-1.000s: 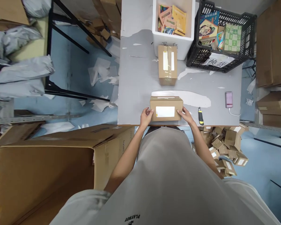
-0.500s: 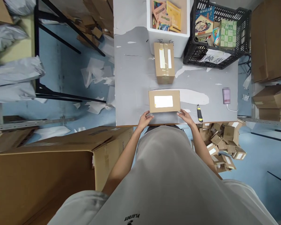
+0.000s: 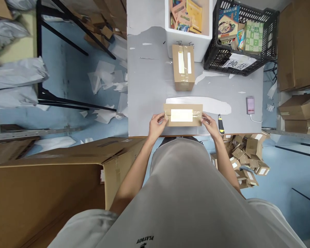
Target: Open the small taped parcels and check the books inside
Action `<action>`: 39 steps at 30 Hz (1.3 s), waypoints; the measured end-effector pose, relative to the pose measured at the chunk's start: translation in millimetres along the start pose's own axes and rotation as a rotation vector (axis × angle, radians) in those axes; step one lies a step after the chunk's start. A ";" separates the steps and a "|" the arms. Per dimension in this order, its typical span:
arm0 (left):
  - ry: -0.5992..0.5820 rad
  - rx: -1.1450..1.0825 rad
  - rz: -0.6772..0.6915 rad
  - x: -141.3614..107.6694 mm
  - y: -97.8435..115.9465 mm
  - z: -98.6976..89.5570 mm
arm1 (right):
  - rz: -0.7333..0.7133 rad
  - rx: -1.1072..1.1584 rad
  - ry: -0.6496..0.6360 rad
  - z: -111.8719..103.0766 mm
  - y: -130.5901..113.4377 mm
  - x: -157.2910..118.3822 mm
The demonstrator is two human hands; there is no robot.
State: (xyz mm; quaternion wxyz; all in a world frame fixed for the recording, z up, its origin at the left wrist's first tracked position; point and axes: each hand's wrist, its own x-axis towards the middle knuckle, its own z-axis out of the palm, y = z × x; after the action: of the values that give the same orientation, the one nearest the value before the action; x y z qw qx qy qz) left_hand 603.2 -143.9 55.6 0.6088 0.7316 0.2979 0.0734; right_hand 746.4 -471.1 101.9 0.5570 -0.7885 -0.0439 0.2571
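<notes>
A small cardboard box [image 3: 182,123] with a white label and clear tape lies near the table's front edge. My left hand [image 3: 157,124] grips its left end between thumb and fingers. At the right end my right hand [image 3: 210,124] holds it the same way. Beyond this box stands a second taped cardboard box [image 3: 184,82] with two white labels, touched by neither hand. A black and yellow utility knife [image 3: 220,124] rests just right of my right hand.
At the table's back are a white bin [image 3: 188,38] of booklets and a black crate [image 3: 212,58] of books. A phone [image 3: 250,105] with a cable lies at the right of the grey table [image 3: 147,82]. A large open carton [image 3: 51,165] stands at lower left.
Both hands have moved up and closed on the ends of the near box. The box now shows a taped face with the label and looks turned or tilted.
</notes>
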 end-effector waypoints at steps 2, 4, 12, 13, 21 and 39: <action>-0.015 -0.014 -0.059 -0.7 -1.0 1.3 | 0.063 -0.023 -0.016 3.8 2.2 2.7; -0.007 -0.025 -0.109 -3.5 -5.8 3.1 | 0.127 -0.042 -0.038 8.7 9.6 4.1; 0.047 -0.065 -0.218 -16.2 -37.4 -2.0 | 0.163 -0.065 0.046 16.9 46.2 -10.5; 0.041 -0.053 -0.232 -16.2 -42.4 -2.9 | 0.180 -0.058 0.044 17.0 51.3 -12.3; -0.083 0.104 -0.338 -12.5 -75.3 0.3 | 0.313 -0.132 -0.009 26.5 86.4 -9.8; -0.138 0.049 -0.153 -8.8 -38.4 -6.9 | 0.127 -0.004 -0.115 15.6 53.4 -13.4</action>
State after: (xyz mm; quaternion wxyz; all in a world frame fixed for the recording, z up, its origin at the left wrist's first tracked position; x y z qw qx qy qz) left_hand 579.5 -139.6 23.7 0.6136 0.7247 0.3120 -0.0314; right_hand 716.1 -482.6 54.7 0.5345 -0.7748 -0.0261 0.3367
